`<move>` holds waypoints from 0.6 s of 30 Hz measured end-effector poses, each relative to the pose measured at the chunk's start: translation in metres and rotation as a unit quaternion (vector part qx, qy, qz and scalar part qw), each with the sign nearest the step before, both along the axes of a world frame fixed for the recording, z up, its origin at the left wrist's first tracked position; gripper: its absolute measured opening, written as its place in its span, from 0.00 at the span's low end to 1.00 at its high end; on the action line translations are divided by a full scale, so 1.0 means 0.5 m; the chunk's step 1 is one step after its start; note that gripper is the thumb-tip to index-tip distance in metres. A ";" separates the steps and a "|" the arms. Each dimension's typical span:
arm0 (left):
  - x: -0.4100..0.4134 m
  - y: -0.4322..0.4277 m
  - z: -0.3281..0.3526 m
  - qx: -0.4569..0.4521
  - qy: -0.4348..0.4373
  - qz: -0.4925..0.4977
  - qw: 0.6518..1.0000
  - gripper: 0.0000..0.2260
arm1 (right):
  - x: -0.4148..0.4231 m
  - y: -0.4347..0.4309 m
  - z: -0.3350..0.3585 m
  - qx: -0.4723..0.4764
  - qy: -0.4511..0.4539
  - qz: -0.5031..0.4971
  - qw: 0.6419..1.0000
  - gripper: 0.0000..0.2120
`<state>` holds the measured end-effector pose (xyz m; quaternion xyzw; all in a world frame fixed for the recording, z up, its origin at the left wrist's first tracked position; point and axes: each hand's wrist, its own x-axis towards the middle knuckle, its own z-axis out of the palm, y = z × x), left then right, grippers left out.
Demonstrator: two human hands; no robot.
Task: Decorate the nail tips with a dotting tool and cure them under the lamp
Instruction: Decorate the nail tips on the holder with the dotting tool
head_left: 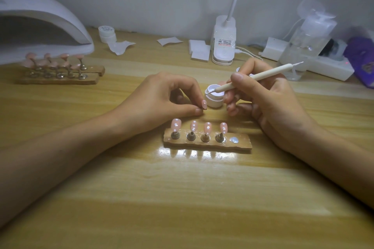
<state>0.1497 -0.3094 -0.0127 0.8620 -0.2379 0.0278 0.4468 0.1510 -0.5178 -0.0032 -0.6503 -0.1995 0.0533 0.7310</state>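
Note:
My left hand point(162, 99) pinches a small stand with a pink nail tip point(204, 104) between thumb and fingers. My right hand point(269, 103) grips a white dotting tool point(257, 76) like a pen, its lower point dipped into a small open white gel pot point(215, 97). In front of both hands lies a wooden holder point(208, 144) with several pink nail tips point(207, 127) on metal stands, each dotted white. Its rightmost magnet spot point(234, 140) is bare. The white curing lamp point(46, 24) stands at the far left.
Two more wooden holders point(60, 76) with pink tips lie in front of the lamp. At the back are a white jar point(106, 33), paper wipes point(199, 49), a desk lamp base point(223, 46), a clear pump bottle point(305, 38) and a power strip point(327, 66).

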 end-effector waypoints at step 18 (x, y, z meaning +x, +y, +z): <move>-0.001 -0.001 0.000 -0.006 0.007 0.003 1.000 0.07 | 0.000 0.000 0.000 -0.011 0.003 0.000 1.000 0.08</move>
